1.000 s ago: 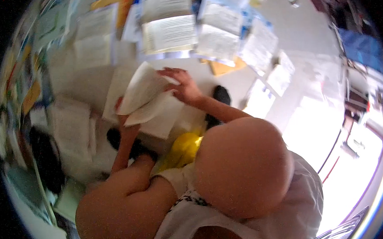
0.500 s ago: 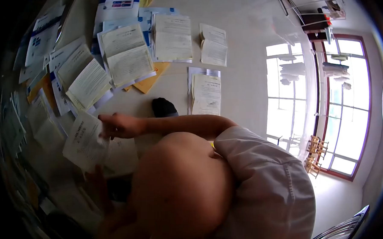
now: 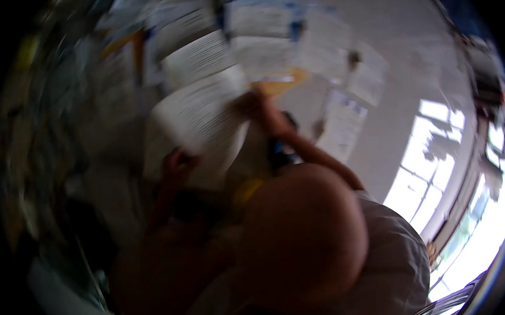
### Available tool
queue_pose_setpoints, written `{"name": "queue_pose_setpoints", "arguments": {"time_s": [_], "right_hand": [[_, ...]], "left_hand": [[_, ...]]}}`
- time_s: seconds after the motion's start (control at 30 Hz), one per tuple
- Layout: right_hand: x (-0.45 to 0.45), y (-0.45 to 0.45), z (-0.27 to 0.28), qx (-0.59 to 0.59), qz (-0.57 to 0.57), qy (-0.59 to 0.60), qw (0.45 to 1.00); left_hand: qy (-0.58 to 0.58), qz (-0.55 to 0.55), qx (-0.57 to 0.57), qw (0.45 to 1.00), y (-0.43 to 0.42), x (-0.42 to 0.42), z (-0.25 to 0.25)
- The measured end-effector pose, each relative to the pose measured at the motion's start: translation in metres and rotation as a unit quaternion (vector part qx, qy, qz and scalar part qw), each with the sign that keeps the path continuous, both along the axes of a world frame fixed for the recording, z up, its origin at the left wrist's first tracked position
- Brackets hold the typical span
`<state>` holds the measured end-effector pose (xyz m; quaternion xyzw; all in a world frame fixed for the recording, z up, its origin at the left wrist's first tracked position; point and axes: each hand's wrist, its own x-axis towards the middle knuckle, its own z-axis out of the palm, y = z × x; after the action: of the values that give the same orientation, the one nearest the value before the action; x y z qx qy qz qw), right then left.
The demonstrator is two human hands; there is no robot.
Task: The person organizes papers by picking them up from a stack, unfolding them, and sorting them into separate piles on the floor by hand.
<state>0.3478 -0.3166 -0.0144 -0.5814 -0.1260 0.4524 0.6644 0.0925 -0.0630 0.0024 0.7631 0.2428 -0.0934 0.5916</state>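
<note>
A printed paper (image 3: 202, 112) is held up between both hands, its surface bent and blurred. My left hand (image 3: 179, 162) grips its lower left edge. At its right edge, my right hand (image 3: 250, 106) is closed on the paper, dark and smeared. Another paper (image 3: 196, 59) with printed lines lies just beyond the held one. Beneath the held paper, pale sheets lie on the floor, partly hidden.
More unfolded papers (image 3: 262, 56) spread across the floor, with an orange envelope (image 3: 283, 84) among them. One paper (image 3: 342, 125) lies to the right. Something yellow (image 3: 247, 190) shows beside my knee. Window light reflects at the right.
The view has swung back from the right-turned angle of half a second ago. The held paper has been raised and opened out, and both hands now grip its sides.
</note>
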Motion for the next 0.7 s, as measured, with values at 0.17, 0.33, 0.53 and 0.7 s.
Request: {"name": "queue_pose_setpoints", "arguments": {"time_s": [0.17, 0.33, 0.53, 0.7], "right_hand": [[0.08, -0.067, 0.01, -0.164, -0.141, -0.22, 0.951], [0.14, -0.166, 0.032, -0.179, -0.28, -0.272, 0.903], [0.228, -0.326, 0.028, -0.21, -0.411, -0.244, 0.853], [0.309, -0.471, -0.03, -0.277, -0.472, -0.192, 0.815]], "left_hand": [[-0.024, -0.068, 0.117, 0.991, -0.011, -0.012, 0.013], [-0.027, -0.035, 0.423, 0.905, -0.008, -0.039, 0.006], [0.007, -0.048, 0.459, 0.887, -0.003, -0.044, -0.022], [-0.032, -0.054, 0.496, 0.866, 0.003, -0.04, -0.017]]}}
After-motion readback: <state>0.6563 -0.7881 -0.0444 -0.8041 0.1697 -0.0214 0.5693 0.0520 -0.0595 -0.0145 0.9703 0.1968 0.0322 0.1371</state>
